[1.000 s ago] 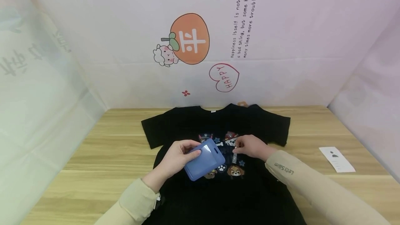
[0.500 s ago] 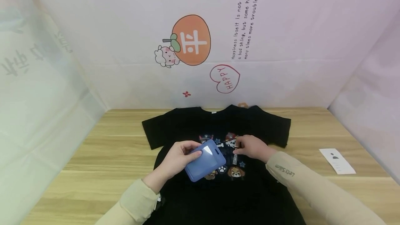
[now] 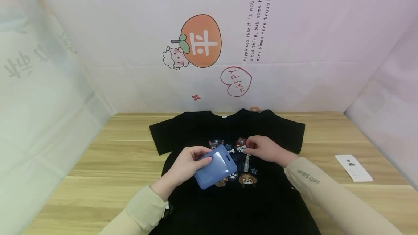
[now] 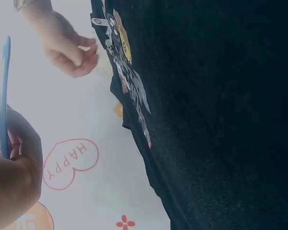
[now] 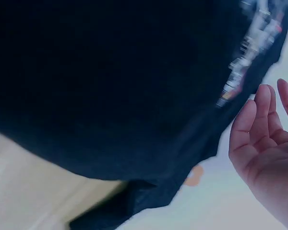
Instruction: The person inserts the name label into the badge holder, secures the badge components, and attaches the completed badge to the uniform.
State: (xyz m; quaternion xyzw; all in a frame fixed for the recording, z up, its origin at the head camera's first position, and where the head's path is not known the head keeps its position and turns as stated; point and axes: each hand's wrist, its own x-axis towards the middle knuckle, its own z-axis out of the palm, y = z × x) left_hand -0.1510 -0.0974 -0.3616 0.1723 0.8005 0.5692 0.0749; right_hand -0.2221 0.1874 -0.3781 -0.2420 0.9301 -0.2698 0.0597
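My left hand [image 3: 187,165] grips a blue badge holder [image 3: 215,168] by its edge, thumb on the front face; the holder is tilted over the shirt, and a slot shows at its upper right. A black T-shirt [image 3: 248,209] with cartoon dog prints lies spread out flat. On its print is a small badge clip with a clear strap [image 3: 246,164]. Just above the clip is my right hand [image 3: 269,151]. In the right wrist view, the right hand's fingers [image 5: 261,112] are loosely bent and hold nothing. The left wrist view shows the clip apart from them.
A white card [image 3: 353,168] with a portrait figure lies on the wooden table [image 3: 107,166], right of the shirt. Printed cloth [image 3: 294,53] hangs at the back and both sides. A small dark item [image 3: 167,211] shows beside the left cuff.
My right hand has let go of the badge clip and risen slightly up and right. The clip stays on the shirt. My left hand still holds the badge holder in place.
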